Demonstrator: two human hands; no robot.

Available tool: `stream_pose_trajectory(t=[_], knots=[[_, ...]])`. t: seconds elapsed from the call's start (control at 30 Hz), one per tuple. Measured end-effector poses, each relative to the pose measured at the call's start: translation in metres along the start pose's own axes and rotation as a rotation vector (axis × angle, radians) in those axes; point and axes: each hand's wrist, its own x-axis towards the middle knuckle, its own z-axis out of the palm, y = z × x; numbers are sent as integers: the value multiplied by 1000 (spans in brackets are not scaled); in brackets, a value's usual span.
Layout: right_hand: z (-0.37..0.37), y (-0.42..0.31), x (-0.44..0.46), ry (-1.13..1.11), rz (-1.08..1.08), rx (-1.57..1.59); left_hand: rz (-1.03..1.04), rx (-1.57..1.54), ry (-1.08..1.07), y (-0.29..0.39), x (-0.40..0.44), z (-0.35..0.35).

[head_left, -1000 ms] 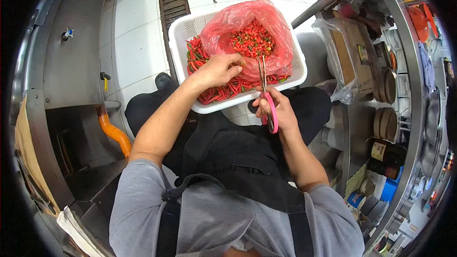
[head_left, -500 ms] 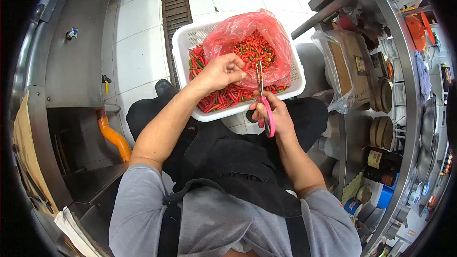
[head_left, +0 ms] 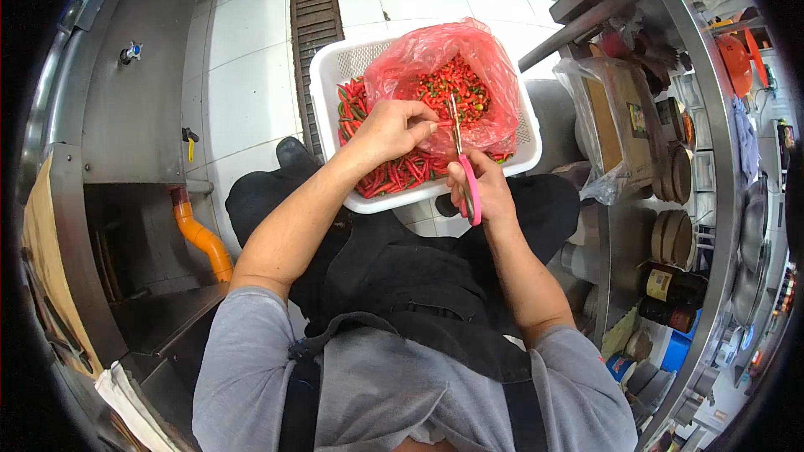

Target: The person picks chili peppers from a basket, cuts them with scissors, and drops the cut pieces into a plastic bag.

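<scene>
My left hand (head_left: 395,131) is closed in a pinch on a slim red chili pepper (head_left: 443,124), which sticks out toward the scissors. Around the pink-handled scissors (head_left: 471,191) my right hand (head_left: 492,192) is wrapped, their metal blades pointing away from me and touching or very near the chili. Both hands hover over a red plastic bag (head_left: 394,59) whose mouth is open. Inside it lie many small chili pieces (head_left: 452,88), red with some green. Whole chilies (head_left: 394,176) surround the bag in a white plastic basket (head_left: 316,100). Fingers hide part of the held chili.
The basket stands between my knees, above a white tiled floor (head_left: 247,59) with a drain grate (head_left: 314,25). A steel unit (head_left: 134,109) and an orange pipe (head_left: 201,238) are on the left. At right, steel shelving (head_left: 620,251) holds a plastic-wrapped box (head_left: 615,121), bottles and pans.
The scissors have moved slightly up, so their blades now reach the chili at my left fingertips. That chili shows more clearly than before. The whole view has shifted a little.
</scene>
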Motion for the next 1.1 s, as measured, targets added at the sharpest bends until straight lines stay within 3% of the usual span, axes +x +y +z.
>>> stream_pose_trajectory(t=[0.13,0.87,1.1], knots=[[1,2,3,30,56,-41,52,167,67,-6,3,3],[-3,13,-11,91,58,45,-1,172,161,-5,14,7],[-5,7,2,34,4,14,144,135,83,-4,14,14]])
